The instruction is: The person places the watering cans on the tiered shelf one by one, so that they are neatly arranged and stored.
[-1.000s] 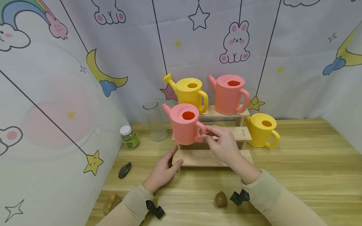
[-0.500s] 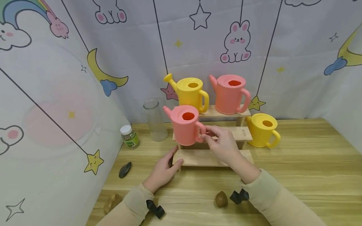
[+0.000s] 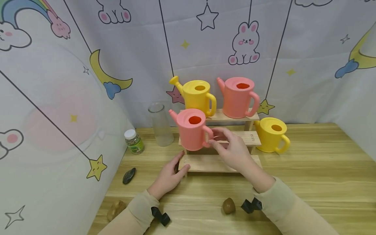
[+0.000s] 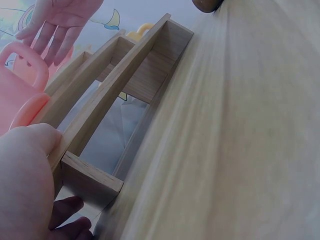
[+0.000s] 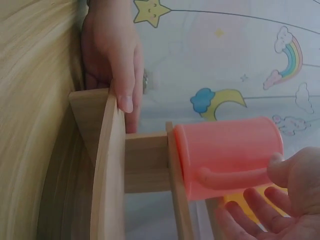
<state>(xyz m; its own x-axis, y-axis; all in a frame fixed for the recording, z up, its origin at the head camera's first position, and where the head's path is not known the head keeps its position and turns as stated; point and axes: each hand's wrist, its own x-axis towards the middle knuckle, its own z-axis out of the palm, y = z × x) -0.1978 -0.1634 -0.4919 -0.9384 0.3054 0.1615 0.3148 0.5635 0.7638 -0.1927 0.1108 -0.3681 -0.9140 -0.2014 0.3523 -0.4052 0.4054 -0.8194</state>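
Observation:
A pink watering can (image 3: 191,135) stands at the left end of the middle tier of a wooden three-tier stand (image 3: 217,164). Beside its handle is my right hand (image 3: 233,150), thumb close to the handle and fingers spread loose, as the left wrist view also shows. Whether the thumb still touches the handle is hard to tell. My left hand (image 3: 168,179) holds the left end of the lowest tier, thumb on top and fingers around the side. On the top tier stand a yellow watering can (image 3: 196,99) and a second pink watering can (image 3: 237,101).
Right of the stand, another yellow watering can (image 3: 271,137) sits on the table. At left are a glass vase (image 3: 161,129), a white-lidded jar (image 3: 134,143), a dark stone (image 3: 129,176) and a brownish lump (image 3: 115,210). A brown stone (image 3: 228,206) lies in front.
The right hand's fingers have loosened from the lower pink can's handle and drawn slightly right. That can has settled slightly lower onto the middle tier. The left hand stays put.

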